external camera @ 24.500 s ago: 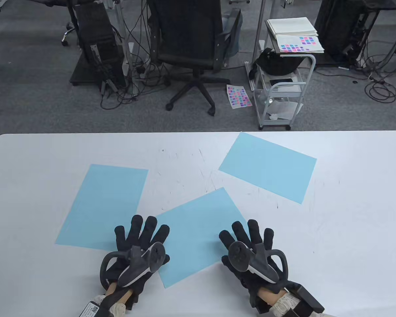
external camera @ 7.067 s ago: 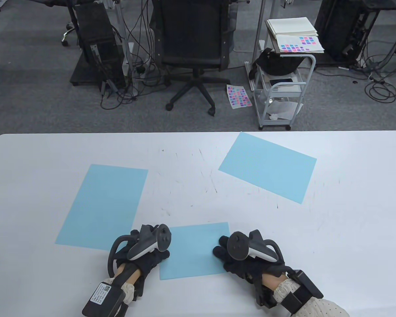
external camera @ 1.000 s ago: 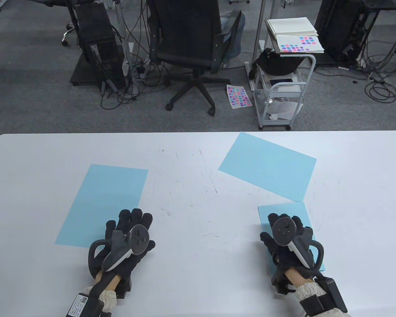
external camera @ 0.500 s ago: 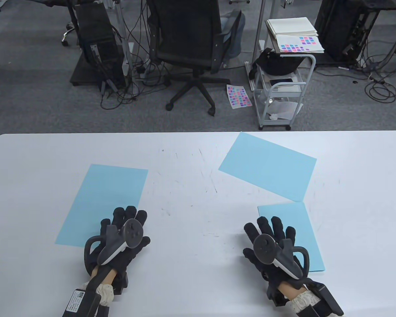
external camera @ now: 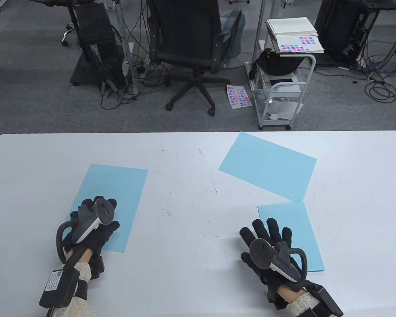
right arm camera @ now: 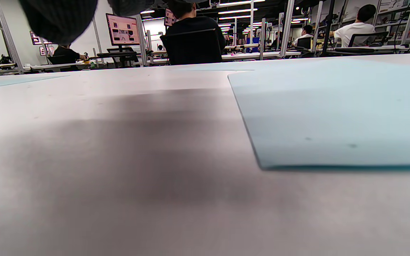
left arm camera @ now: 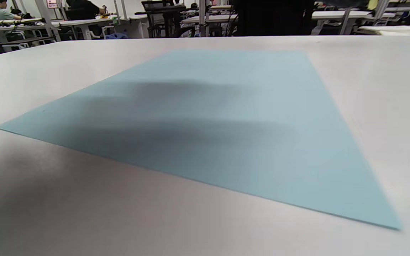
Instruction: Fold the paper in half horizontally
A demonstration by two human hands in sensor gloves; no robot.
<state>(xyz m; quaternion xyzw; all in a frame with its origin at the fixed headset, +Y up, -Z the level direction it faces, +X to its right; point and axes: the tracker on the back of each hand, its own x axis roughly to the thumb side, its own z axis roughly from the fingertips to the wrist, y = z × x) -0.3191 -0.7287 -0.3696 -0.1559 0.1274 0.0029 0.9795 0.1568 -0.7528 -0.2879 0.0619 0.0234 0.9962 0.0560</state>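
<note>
An unfolded light blue sheet [external camera: 115,188] lies flat at the table's left; it also fills the left wrist view [left arm camera: 226,124]. My left hand [external camera: 95,228] is over this sheet's near part, fingers extended and holding nothing; whether it touches the sheet I cannot tell. A folded blue paper [external camera: 303,231] lies at the near right and shows in the right wrist view [right arm camera: 333,113]. My right hand [external camera: 267,241] is open with fingers spread, over the bare table and the folded paper's left edge, holding nothing. One fingertip [right arm camera: 59,17] hangs in at that view's top.
A third flat blue sheet [external camera: 267,166] lies at the back right, its near corner close to the folded paper. The white table [external camera: 191,214] has bare surface between my hands. An office chair [external camera: 194,49] and a cart [external camera: 280,95] stand beyond the far edge.
My left hand has moved left and forward onto the left sheet. My right hand has drawn back and left off the folded paper, which stays in place.
</note>
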